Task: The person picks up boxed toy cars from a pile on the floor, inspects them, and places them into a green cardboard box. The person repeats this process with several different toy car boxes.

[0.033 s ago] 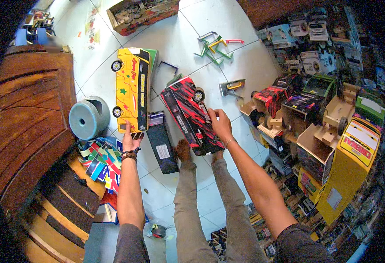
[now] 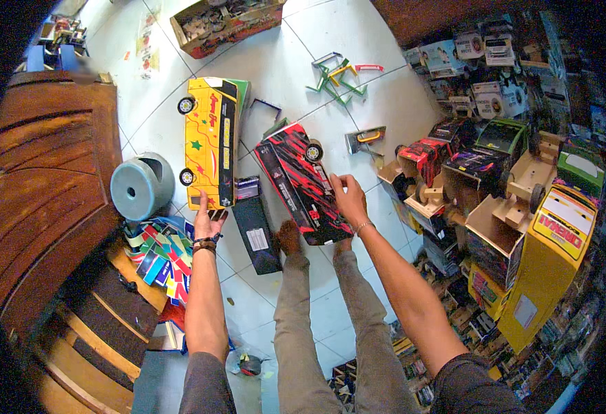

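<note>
My left hand [image 2: 209,222] grips the near end of a yellow toy bus [image 2: 206,148], its wheels facing left and a dark window band on its right side. A green surface shows along the bus's far right edge. My right hand [image 2: 350,200] is closed on the right side of a black toy bus body [image 2: 299,183] with red streaks; one wheel shows near its far end. Between the two buses lies a long black box-like piece [image 2: 256,234] with a white label. My bare feet are partly hidden beneath the black bus.
Colourful bracket-like pieces [image 2: 337,74] lie on the tiled floor ahead, near an open wooden box [image 2: 227,27]. A blue-grey stool [image 2: 141,186] and a pile of coloured strips [image 2: 161,252] are at left. Several wooden toy trucks [image 2: 510,159] crowd the right, including a yellow one [image 2: 544,262].
The view has shifted very slightly. Both hands keep their grip, and the yellow and black buses stay in nearly the same place.
</note>
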Demonstrator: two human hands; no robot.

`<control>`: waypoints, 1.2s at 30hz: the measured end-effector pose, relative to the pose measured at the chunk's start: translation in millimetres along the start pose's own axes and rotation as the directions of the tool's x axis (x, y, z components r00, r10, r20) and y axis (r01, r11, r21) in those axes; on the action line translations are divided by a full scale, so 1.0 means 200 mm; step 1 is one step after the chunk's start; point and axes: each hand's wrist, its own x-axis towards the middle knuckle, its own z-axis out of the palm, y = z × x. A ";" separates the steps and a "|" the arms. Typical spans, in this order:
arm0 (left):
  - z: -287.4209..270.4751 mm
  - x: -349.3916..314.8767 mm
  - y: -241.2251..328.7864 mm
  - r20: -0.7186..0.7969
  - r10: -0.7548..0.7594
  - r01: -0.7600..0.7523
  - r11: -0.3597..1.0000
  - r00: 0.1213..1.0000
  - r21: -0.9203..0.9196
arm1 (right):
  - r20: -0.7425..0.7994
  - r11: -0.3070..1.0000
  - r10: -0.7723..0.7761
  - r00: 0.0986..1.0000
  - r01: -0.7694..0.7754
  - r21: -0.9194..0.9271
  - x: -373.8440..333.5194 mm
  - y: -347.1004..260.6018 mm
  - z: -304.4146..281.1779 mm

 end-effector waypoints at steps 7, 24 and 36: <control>-0.02 -0.16 0.02 -0.130 -0.006 0.014 0.998 0.992 0.063 | 0.033 0.976 0.067 0.997 -0.059 -0.212 -0.28 0.14 -0.23; -0.02 -1.27 -0.54 0.294 -0.209 -0.294 0.035 0.933 0.955 | 0.162 0.990 0.131 0.978 -0.139 0.038 -1.50 0.31 -0.43; 0.13 -1.78 -0.77 0.343 -0.322 -0.353 0.031 0.882 0.935 | -0.057 0.850 0.366 0.929 -0.309 0.427 -2.73 1.15 -0.99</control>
